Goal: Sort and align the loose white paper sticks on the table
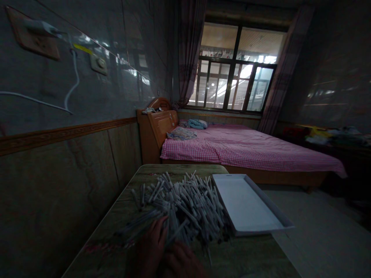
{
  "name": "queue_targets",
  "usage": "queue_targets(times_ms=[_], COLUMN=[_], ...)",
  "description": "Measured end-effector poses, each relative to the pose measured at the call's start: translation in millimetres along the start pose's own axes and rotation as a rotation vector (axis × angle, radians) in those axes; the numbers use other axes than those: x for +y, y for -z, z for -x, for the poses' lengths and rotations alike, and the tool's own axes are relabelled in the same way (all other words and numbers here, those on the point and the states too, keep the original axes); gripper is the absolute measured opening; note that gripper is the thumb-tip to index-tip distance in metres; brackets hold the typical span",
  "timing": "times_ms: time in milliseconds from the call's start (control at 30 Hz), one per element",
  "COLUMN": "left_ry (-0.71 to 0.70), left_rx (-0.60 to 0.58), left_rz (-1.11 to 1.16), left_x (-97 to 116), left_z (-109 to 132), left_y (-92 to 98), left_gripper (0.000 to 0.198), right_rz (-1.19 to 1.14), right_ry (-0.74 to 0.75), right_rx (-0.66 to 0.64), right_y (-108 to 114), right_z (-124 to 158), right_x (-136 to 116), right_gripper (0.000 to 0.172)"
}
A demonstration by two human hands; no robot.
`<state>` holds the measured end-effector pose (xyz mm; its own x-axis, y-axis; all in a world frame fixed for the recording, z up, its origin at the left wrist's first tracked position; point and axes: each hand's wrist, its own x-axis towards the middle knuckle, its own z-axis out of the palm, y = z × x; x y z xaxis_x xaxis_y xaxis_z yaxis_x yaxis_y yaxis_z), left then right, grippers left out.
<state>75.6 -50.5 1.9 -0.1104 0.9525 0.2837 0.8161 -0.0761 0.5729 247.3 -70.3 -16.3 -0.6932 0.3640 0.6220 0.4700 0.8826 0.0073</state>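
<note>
Many pale sticks (182, 204) heaped at twelve o'clock; left hand (152, 245), fingers outstretched, rests on them; right hand (181, 263) too blurred to tell; a gentle sweep seems wisest.

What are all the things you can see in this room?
sticks: many, pale grey, piled on the table
tray: one, white, right of the pile
table: one, greenish brown, in front
bed: one, pink checked, under the window
window: one, dark frame, far wall
curtains: two, pinkish, beside the window
cable: one, white, left wall
left hand: one, on the sticks
right hand: one, beside it
</note>
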Motion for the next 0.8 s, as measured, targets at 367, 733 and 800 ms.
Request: queue_targets(times_ms=[367, 733, 800], left_ry=[0.198, 0.286, 0.210], left_rx=[0.146, 0.138, 0.070], left_rz=[0.408, -0.130, -0.318], left_x=[1, -33, -33], left_z=[-10, -25, -25], left_y=[17.2, 43.8, 44.7], left_gripper=[0.039, 0.034, 0.035], right_rz=[0.072, 0.043, 0.029], right_ry=[-0.022, -0.012, 0.005], right_rx=[0.222, 0.307, 0.288], right_y=[-20, -21, -21], right_z=[-14, -17, -16], right_x=[12, 26, 24], right_gripper=[0.020, 0.023, 0.024])
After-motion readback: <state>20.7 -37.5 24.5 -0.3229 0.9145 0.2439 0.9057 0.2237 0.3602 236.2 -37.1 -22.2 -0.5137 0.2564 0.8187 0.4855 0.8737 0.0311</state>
